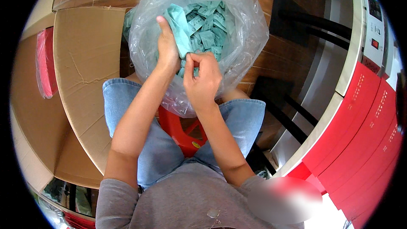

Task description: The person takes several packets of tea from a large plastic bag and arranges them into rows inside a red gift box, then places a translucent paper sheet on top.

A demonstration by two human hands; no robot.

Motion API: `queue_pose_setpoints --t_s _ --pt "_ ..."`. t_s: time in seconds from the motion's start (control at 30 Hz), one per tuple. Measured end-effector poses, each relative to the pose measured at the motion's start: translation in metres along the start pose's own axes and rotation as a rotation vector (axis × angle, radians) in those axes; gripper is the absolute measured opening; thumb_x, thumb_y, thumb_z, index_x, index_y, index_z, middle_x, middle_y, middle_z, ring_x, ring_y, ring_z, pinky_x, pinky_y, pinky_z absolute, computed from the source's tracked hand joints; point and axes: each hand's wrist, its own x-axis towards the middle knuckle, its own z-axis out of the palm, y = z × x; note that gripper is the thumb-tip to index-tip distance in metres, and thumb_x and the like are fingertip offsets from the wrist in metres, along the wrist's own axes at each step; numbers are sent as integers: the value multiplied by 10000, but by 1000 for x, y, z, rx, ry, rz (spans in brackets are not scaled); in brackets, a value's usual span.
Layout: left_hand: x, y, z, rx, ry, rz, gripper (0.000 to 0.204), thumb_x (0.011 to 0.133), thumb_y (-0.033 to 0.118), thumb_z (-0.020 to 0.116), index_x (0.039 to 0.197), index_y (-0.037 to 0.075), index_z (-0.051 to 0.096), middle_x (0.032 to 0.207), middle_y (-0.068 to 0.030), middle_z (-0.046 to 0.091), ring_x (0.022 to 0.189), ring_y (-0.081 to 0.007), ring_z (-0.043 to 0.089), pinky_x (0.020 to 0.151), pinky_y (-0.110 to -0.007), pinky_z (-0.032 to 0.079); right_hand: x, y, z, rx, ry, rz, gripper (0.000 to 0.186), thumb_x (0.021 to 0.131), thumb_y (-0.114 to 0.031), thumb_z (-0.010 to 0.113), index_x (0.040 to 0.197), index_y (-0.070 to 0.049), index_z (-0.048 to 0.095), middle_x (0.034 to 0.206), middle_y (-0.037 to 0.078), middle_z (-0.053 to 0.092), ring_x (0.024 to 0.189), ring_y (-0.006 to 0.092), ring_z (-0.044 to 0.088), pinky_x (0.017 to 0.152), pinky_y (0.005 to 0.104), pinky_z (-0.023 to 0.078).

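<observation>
A pale teal packet (179, 32) stands slanted over the mouth of a large clear plastic bag (248, 36). My left hand (168, 50) is closed round its left side, the thumb pointing up and the other fingers mostly hidden behind it. At the packet's lower end, the fingertips of my right hand (202, 79) are pinched together on its corner. Inside the bag lies a heap of small teal printed sachets (208, 38). Between my knees, below the bag, part of a red plastic stool (180, 133) shows.
An open cardboard box (89, 59) stands on the left, with a red plastic-wrapped pack (46, 63) inside. To the right, red boxes (352, 123) lie on a pale-edged table (349, 59) beside a machine with a red switch (374, 43). Black metal legs (292, 123) stand beneath.
</observation>
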Motion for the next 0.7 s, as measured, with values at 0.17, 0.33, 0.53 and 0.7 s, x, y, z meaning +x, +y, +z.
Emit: queue_pose_setpoints --t_s 0.17,0.33,0.53,0.7 --pt "9 9 -11 -100 8 72 767 838 752 273 836 45 572 673 -46 526 610 -155 510 558 -277 422 7 -8 -8 51 -121 104 187 799 -63 631 943 11 536 844 140 560 739 298 565 623 380 464" --pt "-14 27 -1 194 86 80 834 895 696 159 1125 -7 543 1042 -83 578 927 -180 556 844 -313 452 16 -4 2 -120 -88 28 389 898 -226 558 1202 5 478 1026 161 555 899 279 562 750 363 467" --pt "-9 24 0 112 -128 -11 777 906 675 214 1124 12 555 1031 -89 580 920 -177 556 844 -313 445 32 -2 7 -104 -223 125 458 921 -290 524 1262 7 451 1109 169 551 971 288 546 829 363 453" --pt "-10 27 -3 181 -532 -204 683 925 620 321 1147 15 549 994 -68 577 893 -148 547 795 -289 445 61 0 -32 211 -256 194 441 875 -229 598 1233 -2 476 1143 207 547 1015 318 538 851 371 447"
